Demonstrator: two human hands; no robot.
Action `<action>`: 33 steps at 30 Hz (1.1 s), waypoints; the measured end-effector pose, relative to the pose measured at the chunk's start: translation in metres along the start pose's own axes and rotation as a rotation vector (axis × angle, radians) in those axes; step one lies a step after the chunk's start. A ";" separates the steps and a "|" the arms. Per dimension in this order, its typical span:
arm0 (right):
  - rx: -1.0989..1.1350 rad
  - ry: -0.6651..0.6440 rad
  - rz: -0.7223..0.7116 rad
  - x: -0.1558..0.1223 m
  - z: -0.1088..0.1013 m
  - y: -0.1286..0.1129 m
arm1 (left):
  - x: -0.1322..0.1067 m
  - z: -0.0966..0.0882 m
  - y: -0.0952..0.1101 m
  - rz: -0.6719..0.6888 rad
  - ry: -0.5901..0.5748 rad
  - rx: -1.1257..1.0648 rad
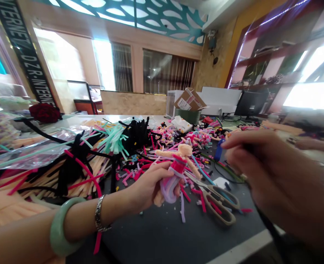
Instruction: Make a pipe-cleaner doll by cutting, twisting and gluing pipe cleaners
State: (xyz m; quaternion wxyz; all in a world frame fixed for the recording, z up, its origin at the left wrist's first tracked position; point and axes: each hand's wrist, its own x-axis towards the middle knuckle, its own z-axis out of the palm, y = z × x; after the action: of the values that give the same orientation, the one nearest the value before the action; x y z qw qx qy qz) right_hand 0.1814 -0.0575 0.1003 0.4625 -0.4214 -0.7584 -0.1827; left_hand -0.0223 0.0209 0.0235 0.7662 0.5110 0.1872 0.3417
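My left hand (148, 187) is closed around a small pipe-cleaner doll (170, 189), held upright over the dark table. The doll has a cream head and arms, a red-pink upper body and a lilac lower part. On the right, my right hand (250, 172) is raised and blurred, with its fingers curled together. Whatever those fingers hold cannot be made out. A blue object (219, 150) shows just beyond their tips. Beige-handled scissors (219, 201) lie on the table between the hands, blades toward the doll.
Bundles of cream pipe cleaners (93, 176), black ones (138, 134) and mint ones (115, 139) cover the left. Pink cut pieces (195, 139) heap behind. A cardboard box (189, 99) and a monitor (250, 102) stand at the back. Another person's hand (316, 145) is at the right.
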 end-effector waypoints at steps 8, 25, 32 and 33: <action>-0.089 -0.215 -0.046 -0.003 0.062 0.008 | 0.000 0.002 0.000 0.037 0.060 0.047; 0.145 -0.055 -0.041 -0.012 0.086 0.023 | 0.003 -0.004 -0.006 0.074 0.104 -0.003; 0.057 -0.428 0.185 -0.015 0.080 0.032 | 0.009 -0.009 -0.003 0.084 0.167 -0.074; 0.036 -0.488 0.210 -0.015 0.080 0.033 | 0.009 -0.008 -0.002 0.084 0.182 -0.093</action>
State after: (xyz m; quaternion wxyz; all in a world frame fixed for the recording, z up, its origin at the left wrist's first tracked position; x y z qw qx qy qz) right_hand 0.1677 0.0079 0.0429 0.2896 -0.5212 -0.8027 -0.0130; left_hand -0.0204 0.0322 0.0184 0.7539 0.4493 0.2183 0.4268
